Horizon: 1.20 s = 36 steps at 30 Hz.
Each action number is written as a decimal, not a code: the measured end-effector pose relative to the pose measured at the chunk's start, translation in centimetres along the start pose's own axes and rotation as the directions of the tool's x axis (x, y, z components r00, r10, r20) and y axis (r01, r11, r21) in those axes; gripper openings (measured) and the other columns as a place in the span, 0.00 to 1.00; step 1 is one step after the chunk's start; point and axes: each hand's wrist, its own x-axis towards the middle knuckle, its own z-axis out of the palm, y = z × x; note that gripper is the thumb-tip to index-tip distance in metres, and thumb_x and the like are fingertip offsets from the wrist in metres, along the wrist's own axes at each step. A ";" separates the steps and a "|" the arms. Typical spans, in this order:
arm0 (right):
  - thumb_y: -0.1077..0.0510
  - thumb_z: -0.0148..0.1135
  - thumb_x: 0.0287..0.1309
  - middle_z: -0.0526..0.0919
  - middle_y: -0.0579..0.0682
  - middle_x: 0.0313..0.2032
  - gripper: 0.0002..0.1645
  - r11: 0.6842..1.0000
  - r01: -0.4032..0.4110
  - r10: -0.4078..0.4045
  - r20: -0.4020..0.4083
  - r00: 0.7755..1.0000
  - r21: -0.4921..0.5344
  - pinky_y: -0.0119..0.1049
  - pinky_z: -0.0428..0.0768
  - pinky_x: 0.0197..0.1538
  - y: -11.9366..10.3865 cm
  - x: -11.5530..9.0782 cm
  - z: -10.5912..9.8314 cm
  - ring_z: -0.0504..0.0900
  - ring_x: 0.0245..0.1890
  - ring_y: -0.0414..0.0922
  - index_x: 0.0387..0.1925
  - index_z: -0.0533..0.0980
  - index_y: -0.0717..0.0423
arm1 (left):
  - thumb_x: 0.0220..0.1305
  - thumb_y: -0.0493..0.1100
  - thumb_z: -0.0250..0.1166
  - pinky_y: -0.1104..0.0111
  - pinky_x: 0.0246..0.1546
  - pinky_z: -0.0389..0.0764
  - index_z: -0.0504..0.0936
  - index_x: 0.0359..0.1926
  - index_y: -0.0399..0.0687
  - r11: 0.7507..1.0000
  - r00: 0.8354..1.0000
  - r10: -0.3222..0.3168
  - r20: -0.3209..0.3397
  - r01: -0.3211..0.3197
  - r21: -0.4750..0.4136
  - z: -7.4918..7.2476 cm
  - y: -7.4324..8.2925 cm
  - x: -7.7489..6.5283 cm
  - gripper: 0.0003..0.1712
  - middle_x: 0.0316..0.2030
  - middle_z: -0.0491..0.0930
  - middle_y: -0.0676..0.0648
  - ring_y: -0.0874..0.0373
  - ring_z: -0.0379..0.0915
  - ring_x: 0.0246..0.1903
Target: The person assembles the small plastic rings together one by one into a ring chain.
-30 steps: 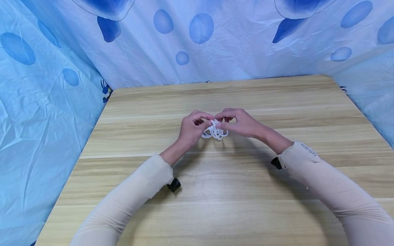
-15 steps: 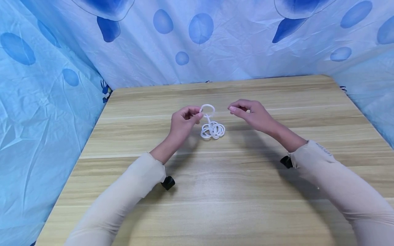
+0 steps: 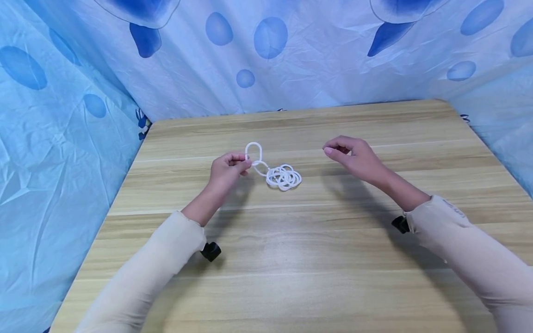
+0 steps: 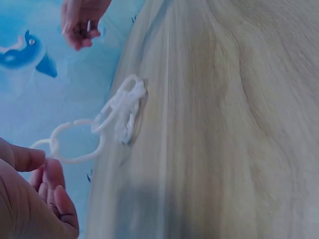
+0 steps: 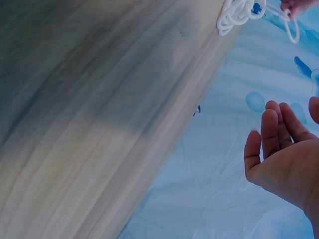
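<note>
A white plastic chain of oval links (image 3: 284, 178) lies heaped on the wooden table near its middle. My left hand (image 3: 226, 173) pinches the end link (image 3: 261, 151) between thumb and forefinger, left of the heap. From that link a second one (image 4: 77, 142) slants down to the pile, as the left wrist view shows. To the right of the heap, my right hand (image 3: 351, 157) hangs over the table with loosely bent fingers and holds nothing. In the right wrist view its fingers (image 5: 269, 130) are spread a little and thumb and fingertips stand apart.
The wood-grain table (image 3: 291, 259) spreads out on all sides of the chain. A blue patterned curtain (image 3: 266, 69) hangs behind its far edge and along the left side. Small black cameras (image 3: 211, 251) sit at both sleeve cuffs.
Both hands were together at the bunched chain. My right hand let go and moved right; my left hand drew the end link left, pulling another link out of the heap.
</note>
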 end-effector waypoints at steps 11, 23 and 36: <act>0.50 0.57 0.67 0.80 0.48 0.41 0.13 0.999 -0.024 0.023 -0.015 1.000 -0.041 0.34 0.71 0.39 0.4 -1.1 -0.4 0.72 0.38 0.45 0.45 0.81 0.53 | 0.64 0.39 0.64 0.69 0.38 0.76 0.78 0.46 0.37 0.972 0.978 -0.202 0.044 0.195 0.127 -1.6 -1.8 0.0 0.12 0.38 0.82 0.45 0.56 0.76 0.35; 0.56 0.59 0.66 0.80 0.54 0.44 0.12 0.985 0.013 -0.010 0.018 1.000 -0.171 0.44 0.69 0.43 0.8 -1.8 -0.3 0.73 0.43 0.48 0.45 0.80 0.59 | 0.61 0.35 0.65 0.74 0.31 0.77 0.78 0.43 0.36 0.953 0.970 -0.238 0.052 0.223 0.203 -2.2 -2.8 -0.2 0.09 0.31 0.83 0.46 0.60 0.75 0.26; 0.48 0.53 0.69 0.63 0.64 0.67 0.32 0.862 0.058 -0.071 -0.008 0.997 -0.503 0.66 0.51 0.62 -0.3 -3.1 0.1 0.59 0.67 0.62 0.67 0.64 0.63 | 0.69 0.52 0.57 0.52 0.57 0.65 0.72 0.63 0.44 0.694 0.951 0.289 0.106 -0.284 0.661 -1.9 -2.9 -1.6 0.27 0.59 0.74 0.41 0.46 0.70 0.57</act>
